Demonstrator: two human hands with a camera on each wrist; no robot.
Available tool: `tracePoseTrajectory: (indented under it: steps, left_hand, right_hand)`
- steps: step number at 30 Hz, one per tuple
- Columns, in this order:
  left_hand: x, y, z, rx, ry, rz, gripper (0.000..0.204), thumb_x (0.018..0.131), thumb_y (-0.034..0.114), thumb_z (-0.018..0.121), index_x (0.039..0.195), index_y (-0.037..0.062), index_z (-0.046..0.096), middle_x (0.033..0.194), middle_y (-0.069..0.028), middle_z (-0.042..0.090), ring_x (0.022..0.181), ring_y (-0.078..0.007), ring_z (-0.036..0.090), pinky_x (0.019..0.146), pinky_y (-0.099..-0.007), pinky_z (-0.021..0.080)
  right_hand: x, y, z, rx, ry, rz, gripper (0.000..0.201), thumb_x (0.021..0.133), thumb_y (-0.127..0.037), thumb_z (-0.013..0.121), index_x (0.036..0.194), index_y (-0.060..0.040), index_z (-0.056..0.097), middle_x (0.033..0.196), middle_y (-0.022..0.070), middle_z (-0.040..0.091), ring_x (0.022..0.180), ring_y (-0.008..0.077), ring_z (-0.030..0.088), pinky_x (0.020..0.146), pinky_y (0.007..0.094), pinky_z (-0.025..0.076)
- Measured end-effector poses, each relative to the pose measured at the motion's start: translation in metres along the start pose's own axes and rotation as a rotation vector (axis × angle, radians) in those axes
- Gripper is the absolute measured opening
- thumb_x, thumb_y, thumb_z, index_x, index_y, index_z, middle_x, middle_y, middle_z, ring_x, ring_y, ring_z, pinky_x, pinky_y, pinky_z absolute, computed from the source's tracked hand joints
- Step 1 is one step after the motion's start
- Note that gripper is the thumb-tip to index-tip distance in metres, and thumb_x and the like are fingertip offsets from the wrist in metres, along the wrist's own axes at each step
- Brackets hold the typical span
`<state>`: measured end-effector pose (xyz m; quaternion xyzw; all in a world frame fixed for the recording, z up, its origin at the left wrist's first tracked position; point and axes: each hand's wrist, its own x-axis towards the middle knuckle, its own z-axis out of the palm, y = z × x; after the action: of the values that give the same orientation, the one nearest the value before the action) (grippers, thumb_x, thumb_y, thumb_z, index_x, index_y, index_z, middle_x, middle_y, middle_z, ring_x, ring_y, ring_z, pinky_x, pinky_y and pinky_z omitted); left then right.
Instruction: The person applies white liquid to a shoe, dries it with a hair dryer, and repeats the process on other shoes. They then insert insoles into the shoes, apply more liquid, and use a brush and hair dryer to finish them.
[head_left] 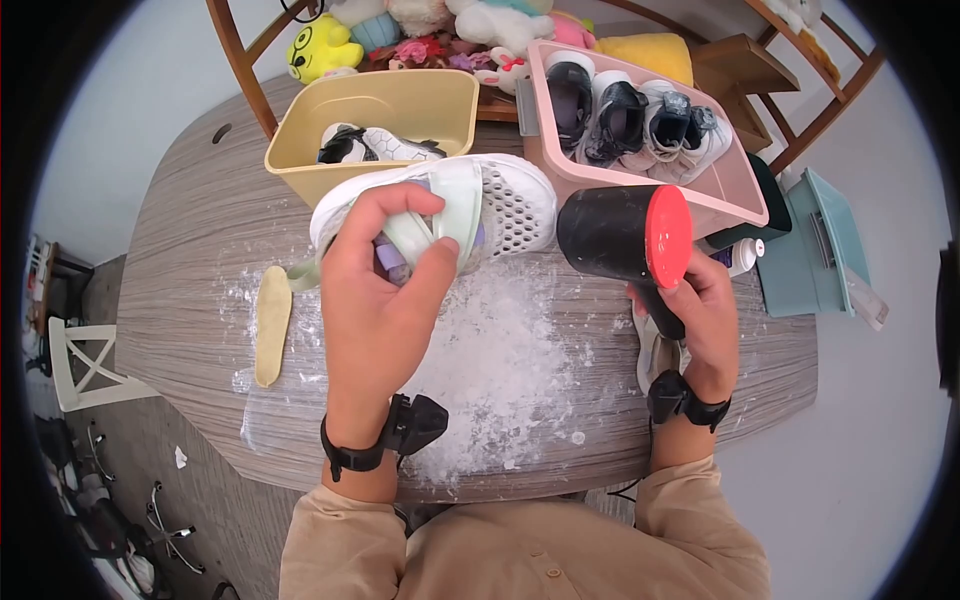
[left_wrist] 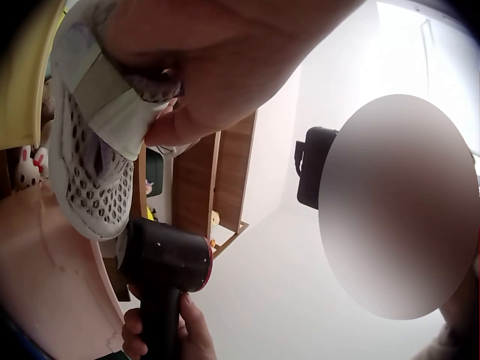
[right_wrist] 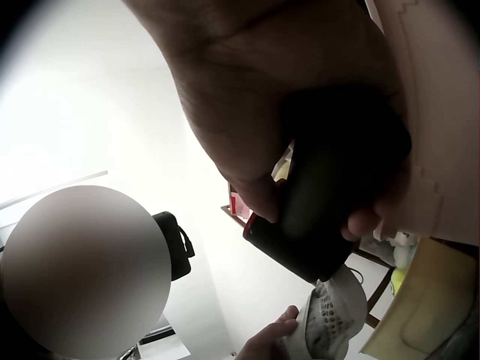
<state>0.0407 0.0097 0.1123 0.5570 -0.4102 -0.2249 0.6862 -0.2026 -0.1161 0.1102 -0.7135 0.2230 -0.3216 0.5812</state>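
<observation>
While the grey wood-grain table (head_left: 190, 270) lies below, your white perforated shoe (head_left: 505, 205) should handle light and soft.
Its sole (head_left: 548, 205) looks the firmest hold; its holed end lies near the black, red-ended dryer (head_left: 608, 232) in your right grip (head_left: 712, 318), while your left grip (head_left: 372, 290) holds the shoe at its pale-green straps (head_left: 458, 195).

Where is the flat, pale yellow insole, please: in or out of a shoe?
Out: the insole lies on the grey wood-grain table, while the left hand holds the white perforated shoe.
</observation>
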Motion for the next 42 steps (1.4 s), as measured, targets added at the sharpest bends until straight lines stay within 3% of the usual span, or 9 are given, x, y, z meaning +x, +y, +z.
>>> tracePoseTrajectory:
  steps: [31, 42]
  left_hand:
    - [0.0010, 0.0052, -0.0046, 0.021, 0.046, -0.037, 0.022, 0.078, -0.002, 0.063, 0.099, 0.0037, 0.058, 0.081, 0.0039, 0.054, 0.062, 0.0004, 0.041, 0.052, -0.0161, 0.033]
    - [0.0004, 0.0018, 0.0010, -0.033, 0.013, -0.005, 0.021, 0.079, -0.002, 0.063, 0.099, 0.0035, 0.058, 0.087, 0.0022, 0.056, 0.066, -0.0013, 0.045, 0.055, -0.0164, 0.037]
  right_hand:
    - [0.0002, 0.0017, 0.0056, -0.001, 0.016, -0.030, 0.031, 0.089, -0.018, 0.061, 0.109, 0.0054, 0.060, 0.084, 0.0079, 0.063, 0.069, 0.0100, 0.054, 0.059, 0.0233, 0.044]
    - [-0.0005, 0.0002, 0.0072, 0.023, 0.062, -0.022, 0.031, 0.089, -0.019, 0.060, 0.108, 0.0057, 0.060, 0.088, 0.0087, 0.064, 0.073, 0.0117, 0.057, 0.063, 0.0250, 0.048]
